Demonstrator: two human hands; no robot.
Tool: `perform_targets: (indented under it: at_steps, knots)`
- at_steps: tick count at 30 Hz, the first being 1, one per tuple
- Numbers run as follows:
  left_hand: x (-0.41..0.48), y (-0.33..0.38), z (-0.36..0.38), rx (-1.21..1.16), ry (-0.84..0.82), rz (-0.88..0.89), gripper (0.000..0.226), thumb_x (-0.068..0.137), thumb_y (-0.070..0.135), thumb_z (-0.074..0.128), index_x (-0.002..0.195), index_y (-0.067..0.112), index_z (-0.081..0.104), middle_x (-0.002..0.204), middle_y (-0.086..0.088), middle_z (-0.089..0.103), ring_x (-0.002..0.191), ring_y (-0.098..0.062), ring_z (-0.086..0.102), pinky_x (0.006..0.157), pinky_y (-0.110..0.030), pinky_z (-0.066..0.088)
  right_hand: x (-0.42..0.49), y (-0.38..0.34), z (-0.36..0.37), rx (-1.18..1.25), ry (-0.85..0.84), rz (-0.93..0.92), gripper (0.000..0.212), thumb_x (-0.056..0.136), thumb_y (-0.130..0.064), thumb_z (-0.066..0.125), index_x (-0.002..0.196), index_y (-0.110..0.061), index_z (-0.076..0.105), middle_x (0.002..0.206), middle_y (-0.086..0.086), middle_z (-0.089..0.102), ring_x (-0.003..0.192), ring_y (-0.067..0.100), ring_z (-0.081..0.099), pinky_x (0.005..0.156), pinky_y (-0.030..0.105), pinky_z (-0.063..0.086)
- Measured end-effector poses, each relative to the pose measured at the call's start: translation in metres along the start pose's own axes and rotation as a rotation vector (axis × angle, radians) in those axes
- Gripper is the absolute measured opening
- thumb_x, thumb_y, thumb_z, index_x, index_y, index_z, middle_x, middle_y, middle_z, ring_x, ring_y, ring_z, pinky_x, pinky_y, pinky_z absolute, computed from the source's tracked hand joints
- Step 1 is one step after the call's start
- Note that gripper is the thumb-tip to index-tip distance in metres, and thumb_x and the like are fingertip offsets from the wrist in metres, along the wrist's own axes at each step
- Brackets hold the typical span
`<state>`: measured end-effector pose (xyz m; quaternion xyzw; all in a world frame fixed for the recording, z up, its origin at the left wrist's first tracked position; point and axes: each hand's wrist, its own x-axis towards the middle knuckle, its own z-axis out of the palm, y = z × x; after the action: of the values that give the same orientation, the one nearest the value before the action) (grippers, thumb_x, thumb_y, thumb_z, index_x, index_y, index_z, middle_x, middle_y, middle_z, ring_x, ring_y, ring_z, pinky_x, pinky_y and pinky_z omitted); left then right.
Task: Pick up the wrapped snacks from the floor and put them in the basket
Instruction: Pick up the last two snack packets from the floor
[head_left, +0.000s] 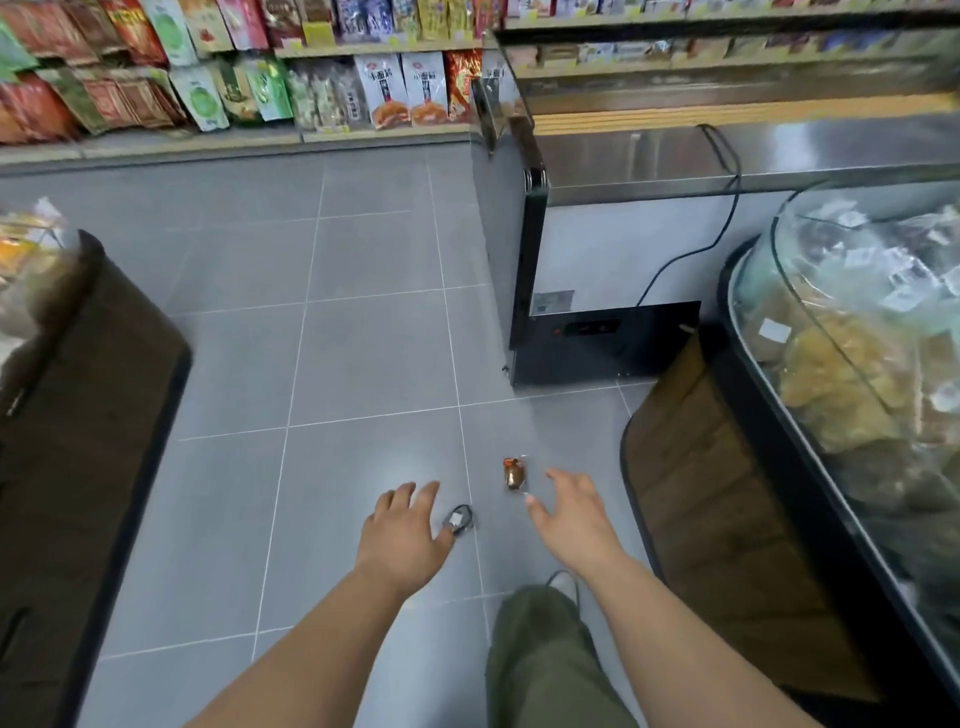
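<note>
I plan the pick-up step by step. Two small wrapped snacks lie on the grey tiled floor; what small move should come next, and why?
Probably curl the left hand round the dark wrapped snack with a white label: the open hand is right beside it, holding nothing. The open right hand is close to the brown clear-wrapped snack, not touching.

Grey tiled floor (363, 338) between stocked shelves (208, 78) and a glass display case (857, 322)
</note>
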<state>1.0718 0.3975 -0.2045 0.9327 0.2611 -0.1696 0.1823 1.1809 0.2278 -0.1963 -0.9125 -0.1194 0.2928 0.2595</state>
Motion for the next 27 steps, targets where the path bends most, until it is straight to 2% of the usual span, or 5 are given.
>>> perform_targets:
  at_steps: [4,13,18,22,27]
  knots:
    - [0.058,0.031,-0.006,-0.005,-0.027,-0.082,0.063,0.095,0.046,0.04,0.15,0.026,0.017,0.155,-0.003,0.02,0.142,-0.024,0.017,0.113,-0.036,0.024,0.076,0.004,-0.036,-0.012,-0.03,-0.025,0.047,0.095,-0.035,0.05,0.138,-0.016,0.041,0.139,0.011,0.039,0.13,0.029,0.035,0.106,0.028,0.028]
    - [0.164,0.052,0.002,-0.048,-0.038,-0.22,0.063,0.095,0.045,0.039,0.15,0.027,0.015,0.158,-0.004,0.011,0.144,-0.026,0.008,0.114,-0.039,0.02,0.212,0.008,-0.072,-0.04,-0.086,0.028,0.055,0.094,-0.038,0.051,0.143,-0.017,0.036,0.139,0.014,0.034,0.128,0.033,0.038,0.107,0.036,0.033]
    - [0.225,0.032,0.033,-0.018,-0.071,-0.22,0.063,0.095,0.039,0.041,0.15,0.027,0.014,0.158,-0.005,0.006,0.144,-0.027,0.005,0.116,-0.037,0.015,0.272,0.016,-0.04,-0.084,-0.126,0.028,0.055,0.094,-0.035,0.053,0.142,-0.015,0.036,0.14,0.015,0.033,0.13,0.033,0.036,0.109,0.033,0.028]
    - [0.276,0.005,0.079,0.012,-0.106,-0.185,0.065,0.094,0.038,0.043,0.151,0.027,0.012,0.157,-0.006,0.005,0.144,-0.029,0.005,0.115,-0.038,0.015,0.322,0.032,0.009,-0.109,-0.166,0.046,0.06,0.093,-0.036,0.054,0.145,-0.019,0.031,0.144,0.012,0.027,0.131,0.032,0.036,0.108,0.034,0.03]
    - [0.335,-0.032,0.162,0.079,-0.162,-0.122,0.07,0.095,0.04,0.039,0.151,0.028,-0.001,0.158,-0.005,0.001,0.145,-0.028,0.003,0.116,-0.037,0.011,0.386,0.065,0.088,-0.252,-0.151,-0.01,0.062,0.092,-0.036,0.053,0.147,-0.024,0.026,0.145,0.009,0.025,0.133,0.031,0.023,0.108,0.035,0.028]
